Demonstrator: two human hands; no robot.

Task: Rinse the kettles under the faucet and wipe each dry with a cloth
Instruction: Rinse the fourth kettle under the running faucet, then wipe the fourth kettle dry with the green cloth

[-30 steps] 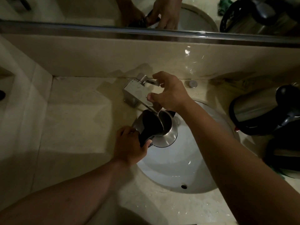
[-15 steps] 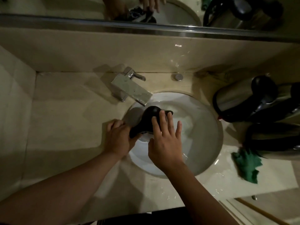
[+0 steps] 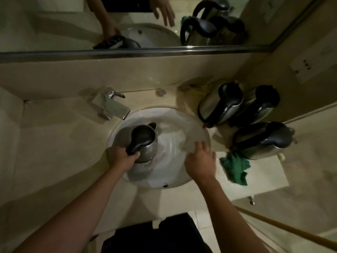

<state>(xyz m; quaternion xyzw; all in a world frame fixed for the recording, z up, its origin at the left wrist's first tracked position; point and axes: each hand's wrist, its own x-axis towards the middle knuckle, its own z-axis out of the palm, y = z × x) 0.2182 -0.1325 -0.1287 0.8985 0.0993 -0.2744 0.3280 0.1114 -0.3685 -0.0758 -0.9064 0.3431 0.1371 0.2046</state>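
Left hand (image 3: 122,157) is wrapped tight around the black handle of the steel kettle (image 3: 145,141), fingers curled right round it, and the kettle sits upright inside the white sink (image 3: 184,114), over on the basin's left side with its black lid down and its spout pointing toward the back of the counter (image 3: 54,143). Right hand (image 3: 201,159) is out over the right side of the basin, fingers spread and relaxed, gripping nothing; whether the fingertips touch the basin wall I can't tell. The faucet (image 3: 111,106) stands at the back-left rim of the sink, spout angled over the basin, and no stream is visible from it in this dim light.

On the counter's right side, three more kettles are grouped together: one (image 3: 218,106) just beside the sink's right rim, another (image 3: 262,105) behind it toward the right back corner, and a third (image 3: 262,141) closer to the front edge. All have steel bodies with black lids and handles. The green cloth (image 3: 235,167) lies crumpled on the counter near the front right edge, touching the base of that nearest kettle and just beside the right hand. A small round plug knob (image 3: 161,92) sits on the counter behind the sink. The mirror (image 3: 54,24) along the back wall reflects the hands and kettles.
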